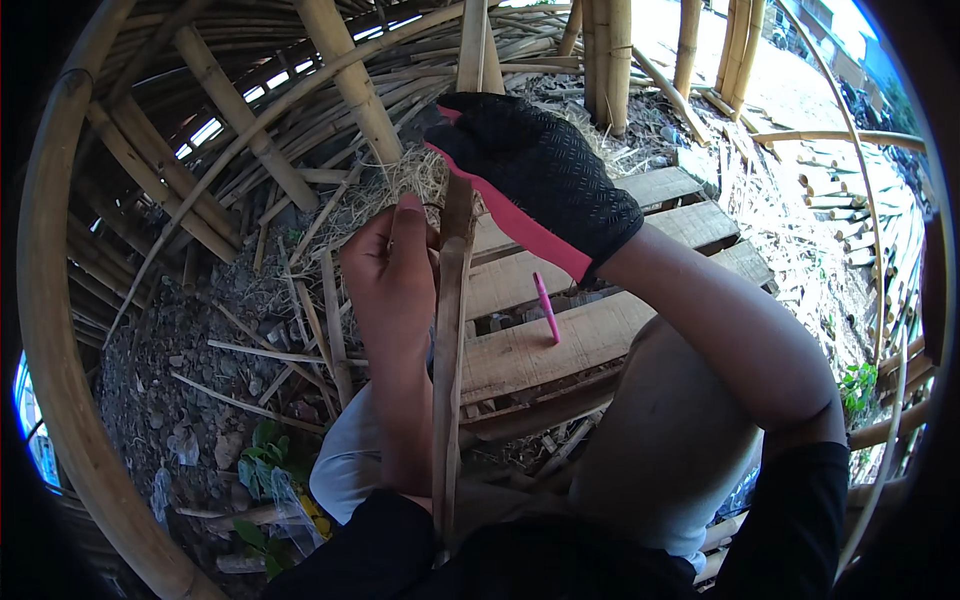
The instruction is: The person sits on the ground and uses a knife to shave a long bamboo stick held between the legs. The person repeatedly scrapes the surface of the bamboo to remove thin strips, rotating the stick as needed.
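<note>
The largest item is the bamboo frame, its thick curved pole [52, 300] standing at the left edge. Stony ground [190, 350] lies beneath, with loose straw [390, 185] behind the left grip [390, 265].

Next in size is a low tabletop [510, 355] of pale wooden planks with gaps between them, set ahead of the person's bent right knee [670, 410].

A long bamboo strip [447, 380] stands near upright before the person, its lower end at the dark clothing and its upper part passing behind the right grip. It crosses in front of part of the tabletop.

The right grip [545, 170], in a black glove with a pink side, is curled at the strip; the glove's back hides the fingertips, so its closure cannot be confirmed. The left grip is bare, drawn in close with the thumb raised, just left of the strip. Whether it has hold of anything cannot be determined.

The smallest item noted is a pink pen [546, 308], lying on a tabletop plank right of the strip.
</note>
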The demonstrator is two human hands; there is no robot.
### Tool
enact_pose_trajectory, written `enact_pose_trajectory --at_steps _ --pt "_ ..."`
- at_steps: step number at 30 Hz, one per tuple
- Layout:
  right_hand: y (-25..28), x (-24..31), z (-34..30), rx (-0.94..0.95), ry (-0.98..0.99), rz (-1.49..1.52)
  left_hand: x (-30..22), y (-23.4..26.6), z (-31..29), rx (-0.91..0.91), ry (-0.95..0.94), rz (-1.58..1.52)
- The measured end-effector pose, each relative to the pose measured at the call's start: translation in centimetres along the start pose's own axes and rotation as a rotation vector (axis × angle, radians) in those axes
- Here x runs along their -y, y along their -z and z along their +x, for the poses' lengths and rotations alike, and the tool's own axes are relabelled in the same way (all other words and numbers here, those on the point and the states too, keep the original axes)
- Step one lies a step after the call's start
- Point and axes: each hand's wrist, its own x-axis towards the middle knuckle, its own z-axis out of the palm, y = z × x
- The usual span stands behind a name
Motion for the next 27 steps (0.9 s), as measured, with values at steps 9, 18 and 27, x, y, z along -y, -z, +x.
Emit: enact_pose_trajectory --at_steps 9,18,27 --pt "3.1 -1.1 -0.3 0.093 -0.390 -0.276 1.5 0.7 0.0 -0.068 0.160 -0.118" --pt "0.2 -7.9 -2.8 0.593 -1.022 0.393 2.7 1.9 -1.1 0.197 0.467 -0.715" --pt "-2.1 -0.4 -6.4 0.681 -0.742 0.481 2.0 -0.2 -0.6 -0.142 -0.026 0.119"
